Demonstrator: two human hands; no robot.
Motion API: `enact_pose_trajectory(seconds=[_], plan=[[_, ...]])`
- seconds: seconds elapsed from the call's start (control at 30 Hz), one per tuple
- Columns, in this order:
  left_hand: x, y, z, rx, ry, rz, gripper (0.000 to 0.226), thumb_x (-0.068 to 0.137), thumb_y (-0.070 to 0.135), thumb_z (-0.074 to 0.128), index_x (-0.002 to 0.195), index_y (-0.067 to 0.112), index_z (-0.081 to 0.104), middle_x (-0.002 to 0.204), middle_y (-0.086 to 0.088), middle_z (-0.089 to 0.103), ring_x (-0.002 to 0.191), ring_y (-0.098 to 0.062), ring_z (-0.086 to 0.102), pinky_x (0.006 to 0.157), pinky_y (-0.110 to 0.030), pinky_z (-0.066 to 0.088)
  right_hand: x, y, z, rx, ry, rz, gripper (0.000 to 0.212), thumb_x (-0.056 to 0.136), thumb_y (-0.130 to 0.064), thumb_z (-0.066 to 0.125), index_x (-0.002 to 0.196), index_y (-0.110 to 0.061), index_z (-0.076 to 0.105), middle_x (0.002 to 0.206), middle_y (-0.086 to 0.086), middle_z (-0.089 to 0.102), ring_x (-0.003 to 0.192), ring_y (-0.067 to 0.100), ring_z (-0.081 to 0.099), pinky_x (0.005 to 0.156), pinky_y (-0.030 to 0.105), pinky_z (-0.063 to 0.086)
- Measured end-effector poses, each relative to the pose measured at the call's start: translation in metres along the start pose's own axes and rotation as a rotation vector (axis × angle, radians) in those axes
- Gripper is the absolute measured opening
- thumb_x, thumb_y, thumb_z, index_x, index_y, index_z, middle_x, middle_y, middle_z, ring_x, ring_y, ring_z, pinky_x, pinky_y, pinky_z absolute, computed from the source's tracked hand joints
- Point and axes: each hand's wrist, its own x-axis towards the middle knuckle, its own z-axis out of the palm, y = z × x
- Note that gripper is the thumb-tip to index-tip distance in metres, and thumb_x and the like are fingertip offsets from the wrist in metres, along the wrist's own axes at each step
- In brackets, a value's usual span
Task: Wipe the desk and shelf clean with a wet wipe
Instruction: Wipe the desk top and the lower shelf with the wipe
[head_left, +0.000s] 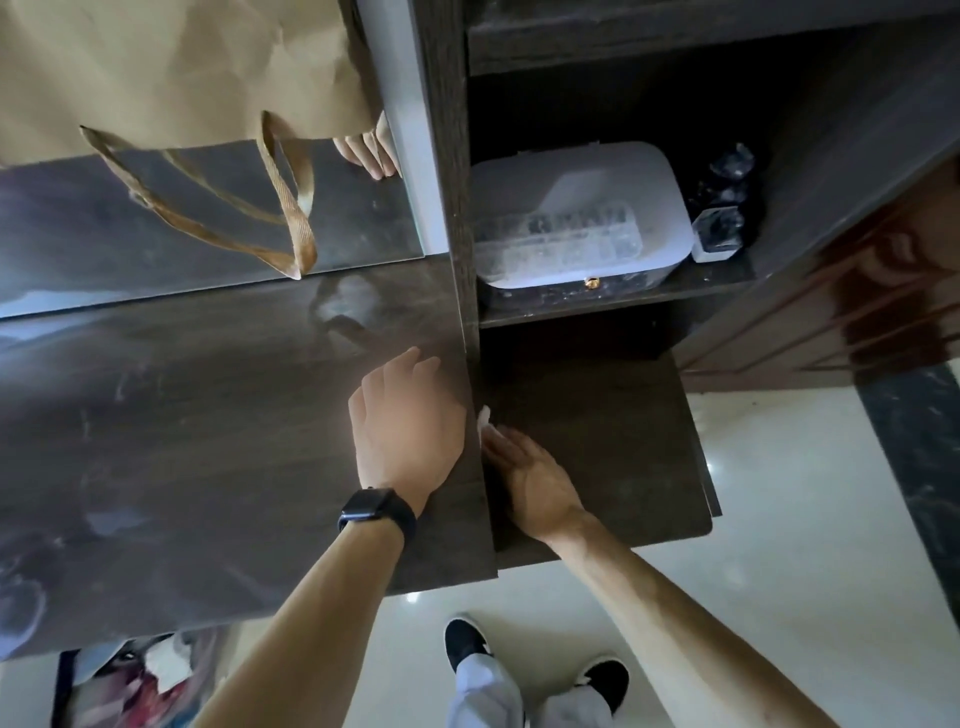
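The dark wood desk (182, 441) fills the left and middle of the head view. My left hand (408, 421), with a black watch on its wrist, lies flat on the desk's right end with fingers apart. Right of the upright divider, my right hand (530, 478) presses a white wet wipe (484, 418) against the divider's side, just above the lower shelf board (613, 441). Only a small corner of the wipe shows past my fingertips.
A brown paper bag (171, 67) with ribbon handles hangs at the top left over a mirror (104, 228). A white lidded box (576, 213) and small clear items (719, 231) stand on the upper shelf. Pale floor tiles and my shoes lie below.
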Motion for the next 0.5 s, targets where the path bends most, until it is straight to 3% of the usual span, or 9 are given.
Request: enact_pose_trajectory(seconds=[0.1,0.17,0.23,0.3,0.5], plan=[[0.001,0.000,-0.001,0.004,-0.016,-0.008,0.037,0.087,0.030,0.055,0.121,0.016,0.062,0.134,-0.006,0.056,0.115,-0.031,0.050,0.095,-0.044,0.039,-0.025,0.005,-0.003,0.068,0.079,-0.048,0.062,0.079,-0.007,0.059,0.138,-0.024,0.052,0.139,-0.002,0.055,0.122,0.030,0.049,0.099,0.037,0.048],[0.000,0.000,-0.001,0.004,-0.011,-0.007,0.037,0.087,0.030,0.056,0.121,0.016,0.062,0.134,-0.006,0.056,0.115,-0.031,0.050,0.094,-0.045,0.039,-0.020,0.006,-0.011,0.138,0.232,-0.019,0.052,0.077,0.000,0.061,0.126,-0.016,0.064,0.122,0.003,0.066,0.102,0.031,0.057,0.087,0.037,0.054],[0.000,0.000,0.000,0.006,-0.008,-0.005,0.037,0.087,0.030,0.055,0.121,0.016,0.063,0.134,-0.006,0.056,0.115,-0.031,0.049,0.094,-0.045,0.039,-0.003,0.004,-0.021,0.216,0.363,0.054,0.045,0.083,0.001,0.057,0.125,-0.014,0.064,0.122,0.006,0.064,0.098,0.032,0.059,0.087,0.038,0.053],[0.000,-0.001,0.002,0.008,0.001,-0.004,0.038,0.087,0.030,0.055,0.121,0.015,0.063,0.134,-0.006,0.056,0.115,-0.031,0.049,0.095,-0.045,0.039,0.022,-0.003,-0.031,0.262,0.385,0.104,0.045,0.087,-0.004,0.056,0.130,-0.017,0.060,0.127,0.009,0.060,0.103,0.034,0.057,0.091,0.039,0.049],[-0.002,-0.002,0.005,0.009,0.029,0.016,0.037,0.088,0.029,0.055,0.121,0.015,0.063,0.134,-0.007,0.056,0.116,-0.030,0.049,0.096,-0.044,0.037,0.056,-0.006,-0.031,0.004,0.161,0.219,0.051,0.091,-0.022,0.055,0.140,-0.023,0.047,0.137,0.005,0.038,0.116,0.030,0.040,0.099,0.039,0.041]])
